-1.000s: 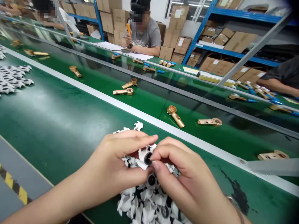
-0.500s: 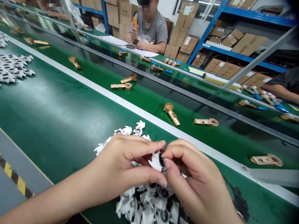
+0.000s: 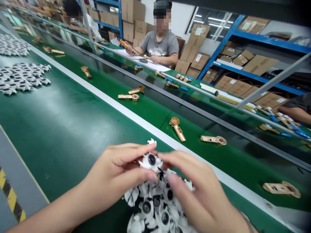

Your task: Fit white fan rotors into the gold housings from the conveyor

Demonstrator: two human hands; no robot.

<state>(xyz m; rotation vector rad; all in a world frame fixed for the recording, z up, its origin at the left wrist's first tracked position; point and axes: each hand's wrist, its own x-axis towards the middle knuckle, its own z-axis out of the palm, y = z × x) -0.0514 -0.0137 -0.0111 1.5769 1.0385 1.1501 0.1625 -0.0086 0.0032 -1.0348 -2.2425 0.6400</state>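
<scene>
My left hand (image 3: 116,171) pinches a small white fan impeller (image 3: 150,160) with a black hub between thumb and forefinger, hub facing up. My right hand (image 3: 196,194) hovers just right of it, blurred, fingers curved over a heap of white impellers (image 3: 155,204) on the green table; what it holds, if anything, I cannot make out. One loose impeller (image 3: 152,141) lies just beyond the hands.
Gold handle-shaped parts (image 3: 177,127) (image 3: 213,139) (image 3: 282,188) (image 3: 128,96) ride on the green conveyor belt (image 3: 150,110) beyond a white strip. More impellers (image 3: 21,76) lie at far left. A person in a grey shirt (image 3: 160,45) works opposite; cardboard boxes fill blue shelves (image 3: 243,61).
The impeller has turned from facing right to hub up in my left fingers. My right hand has let go of it and dropped lower over the heap. The view has tilted upward.
</scene>
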